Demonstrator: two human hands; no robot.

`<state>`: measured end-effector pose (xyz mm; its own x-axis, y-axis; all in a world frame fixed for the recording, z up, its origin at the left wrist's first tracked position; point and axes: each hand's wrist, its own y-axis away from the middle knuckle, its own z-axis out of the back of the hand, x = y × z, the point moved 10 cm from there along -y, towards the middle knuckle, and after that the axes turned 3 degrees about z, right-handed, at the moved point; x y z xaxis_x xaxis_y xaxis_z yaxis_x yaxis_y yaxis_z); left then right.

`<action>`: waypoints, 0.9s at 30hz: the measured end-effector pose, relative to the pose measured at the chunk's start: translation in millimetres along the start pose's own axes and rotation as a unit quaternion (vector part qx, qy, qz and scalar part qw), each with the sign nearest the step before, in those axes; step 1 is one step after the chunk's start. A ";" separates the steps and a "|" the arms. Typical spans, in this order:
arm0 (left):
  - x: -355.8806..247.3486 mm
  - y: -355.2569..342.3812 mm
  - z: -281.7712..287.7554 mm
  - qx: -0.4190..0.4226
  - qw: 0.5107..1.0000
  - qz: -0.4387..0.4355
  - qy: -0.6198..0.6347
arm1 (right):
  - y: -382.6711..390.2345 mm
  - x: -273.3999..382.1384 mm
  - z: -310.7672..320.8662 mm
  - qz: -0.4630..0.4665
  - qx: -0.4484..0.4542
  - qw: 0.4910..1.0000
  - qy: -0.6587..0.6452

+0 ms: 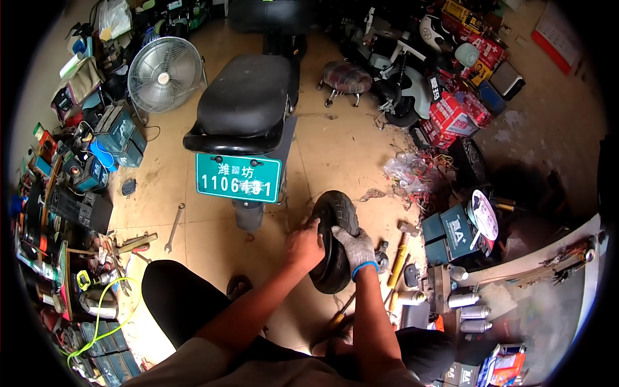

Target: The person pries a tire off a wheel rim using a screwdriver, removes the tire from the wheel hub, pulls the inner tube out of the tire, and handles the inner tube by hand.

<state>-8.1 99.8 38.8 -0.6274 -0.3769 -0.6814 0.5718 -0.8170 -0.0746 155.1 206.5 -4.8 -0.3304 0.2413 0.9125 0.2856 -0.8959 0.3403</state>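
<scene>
**Black tyre (333, 267) held upright between bare left hand (305, 245) and gloved right hand (356, 248)**

Head view: the right hand, in a grey glove with a blue cuff, is clasped over the tread on the tyre's right side. The left hand lies against the opposite side with its fingers curled; their tips are hidden, so I cannot tell whether they pinch the tyre. The tyre is directly between the two hands, in front of the person's body; whether its lower edge touches the floor is unclear.

Just right of the grip, a hammer (400, 258) with a yellow handle lies on the floor, its head pointing away from the person. Farther right are silver cans (476, 312) and a teal battery (456, 232).

Left of the grip, well apart from it, lies an open-ended wrench (174, 228). Beyond the grip and to the left stands a scooter with a black seat (242, 97) and a green plate (238, 178). Past the scooter's left side is a round metal fan (164, 76); beyond the grip to the right, a padded stool (347, 77).
</scene>
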 end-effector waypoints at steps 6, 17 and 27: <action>13.5 19.9 -32.6 0.017 0.996 -0.052 0.063 | 29.3 3.0 -21.7 -0.017 0.102 0.995 -0.004; 15.5 8.2 -38.3 0.026 0.990 -0.108 0.084 | 24.0 -42.1 -24.2 -0.015 0.147 0.987 -0.069; 32.7 -1.3 -22.6 -0.008 0.986 -0.125 0.111 | 44.9 -34.5 -62.4 -0.096 0.271 0.929 -0.232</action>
<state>-17.4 98.4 0.1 -0.6188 -0.0586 -0.7834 0.4235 -0.8648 -0.2698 123.2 134.6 -35.1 -0.0354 0.6244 0.7803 0.7145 -0.5301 0.4566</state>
